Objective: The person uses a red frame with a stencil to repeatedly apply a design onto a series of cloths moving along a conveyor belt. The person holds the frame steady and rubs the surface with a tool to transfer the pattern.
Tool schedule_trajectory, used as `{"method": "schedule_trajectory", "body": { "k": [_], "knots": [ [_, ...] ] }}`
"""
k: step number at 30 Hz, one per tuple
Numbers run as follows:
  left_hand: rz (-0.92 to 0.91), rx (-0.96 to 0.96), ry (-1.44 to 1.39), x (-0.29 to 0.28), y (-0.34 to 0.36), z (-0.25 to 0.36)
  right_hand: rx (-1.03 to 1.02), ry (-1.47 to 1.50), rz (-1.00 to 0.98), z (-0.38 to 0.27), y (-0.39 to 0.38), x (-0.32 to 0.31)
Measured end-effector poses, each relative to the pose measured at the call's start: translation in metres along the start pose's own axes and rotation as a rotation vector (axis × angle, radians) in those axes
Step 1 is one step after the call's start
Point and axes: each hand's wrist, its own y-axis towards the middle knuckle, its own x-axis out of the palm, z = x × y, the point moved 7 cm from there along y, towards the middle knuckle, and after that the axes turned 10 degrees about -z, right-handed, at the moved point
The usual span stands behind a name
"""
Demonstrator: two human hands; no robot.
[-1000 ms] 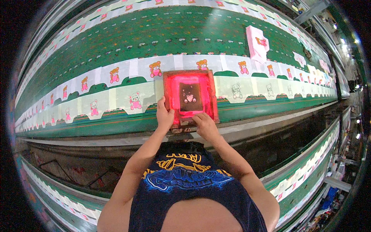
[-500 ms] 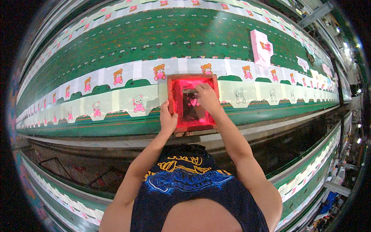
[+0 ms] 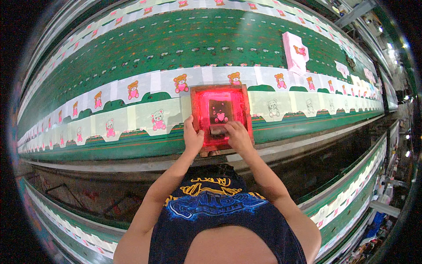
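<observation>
A wooden-edged printing screen, stained bright pink inside, lies over the near row of pale fabric pieces. My left hand is closed around the screen's left side. In my right hand, fingers pinched, is a small squeegee, set across the mesh toward the near end of the screen. Beyond the squeegee shows the dark mesh window with a pink heart shape. The fabric left of the screen carries bears with pink parts; to its right are bear outlines without pink.
A long green printing table runs left to right. Behind the screen lies a row of white pieces with finished brown bears. A folded pink cloth stack sits farther back at right. A metal rail borders the near edge.
My right hand has drawn the squeegee from the far end of the screen toward the near end. My left hand keeps its hold on the left side.
</observation>
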Motion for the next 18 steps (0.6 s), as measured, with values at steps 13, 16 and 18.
{"method": "schedule_trajectory", "body": {
  "k": [13,16,18],
  "knots": [
    [-0.029,-0.049,-0.007,-0.001,0.003,0.006,0.473,0.063,0.477,0.030,-0.066,-0.042],
    [0.030,0.005,-0.014,0.000,0.002,-0.006,0.626,0.304,0.307,0.071,-0.064,-0.019],
    [0.042,0.017,-0.060,-0.001,0.001,0.003,0.623,0.301,0.339,0.087,-0.071,-0.011]
  ]
}}
